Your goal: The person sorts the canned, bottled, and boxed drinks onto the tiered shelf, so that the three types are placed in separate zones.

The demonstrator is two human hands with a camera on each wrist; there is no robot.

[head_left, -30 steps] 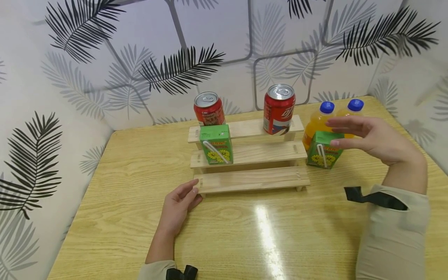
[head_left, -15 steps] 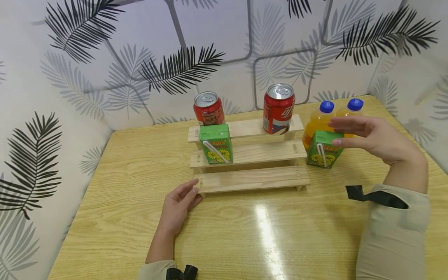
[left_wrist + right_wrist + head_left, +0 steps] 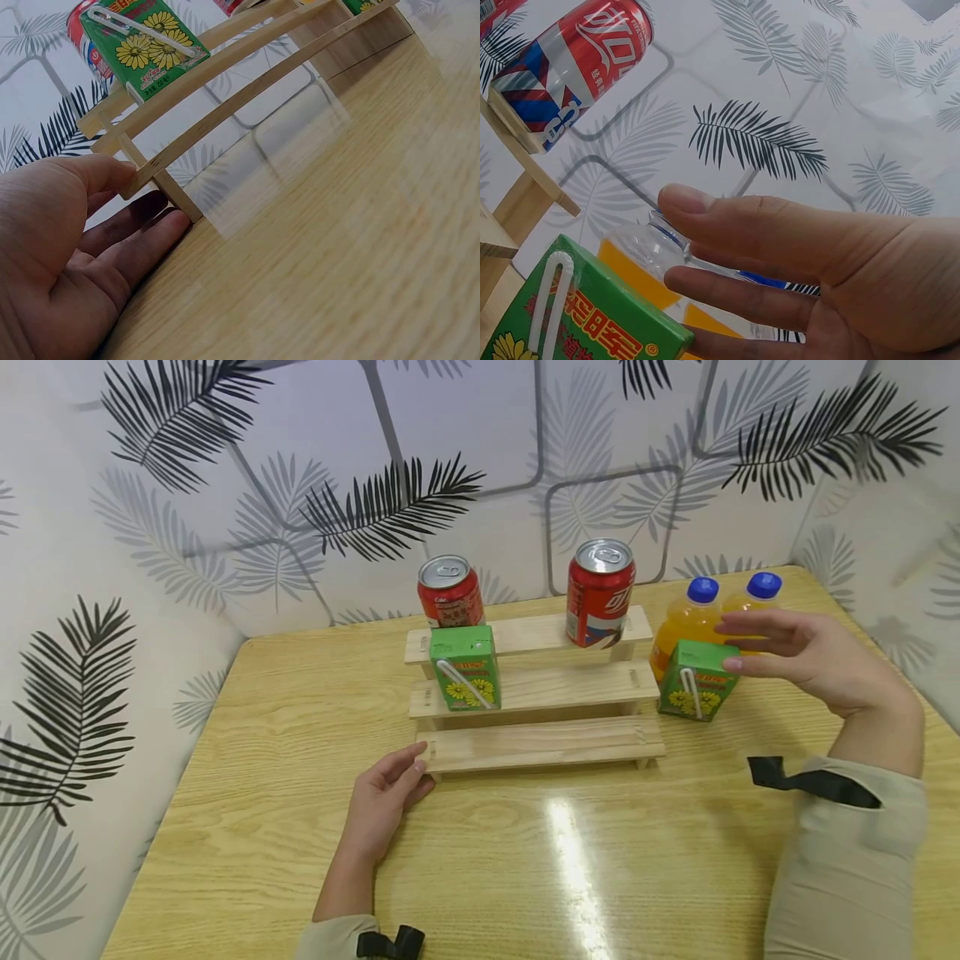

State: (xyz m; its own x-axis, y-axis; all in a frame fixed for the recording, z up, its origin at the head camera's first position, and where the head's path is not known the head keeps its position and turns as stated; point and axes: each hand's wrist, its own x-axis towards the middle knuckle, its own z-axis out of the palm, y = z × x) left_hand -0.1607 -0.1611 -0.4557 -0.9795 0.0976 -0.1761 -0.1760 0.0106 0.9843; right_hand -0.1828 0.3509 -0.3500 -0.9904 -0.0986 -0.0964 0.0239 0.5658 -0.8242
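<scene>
A three-tier wooden display rack (image 3: 540, 745) stands on the table. My left hand (image 3: 384, 802) holds the left end of its lowest step; in the left wrist view, fingers (image 3: 142, 247) reach the rack's leg under the board. On the middle step's left end is a green juice box (image 3: 465, 670) with a straw on its front. Another green juice box (image 3: 697, 683) stands on the table right of the rack. My right hand (image 3: 817, 660) hovers by that box's top right corner, fingers loosely extended, gripping nothing; contact is hard to tell.
On the top step stand two red cola cans, one left (image 3: 450, 597) and one right (image 3: 600, 597). Two orange drink bottles with blue caps, a left bottle (image 3: 686, 620) and a right bottle (image 3: 752, 597), stand behind the right box, partly hidden. A leaf-patterned wall covering (image 3: 487, 452) backs the table.
My right hand has shifted very slightly right, away from the juice box. The left hand, rack, cans and boxes have stayed in place.
</scene>
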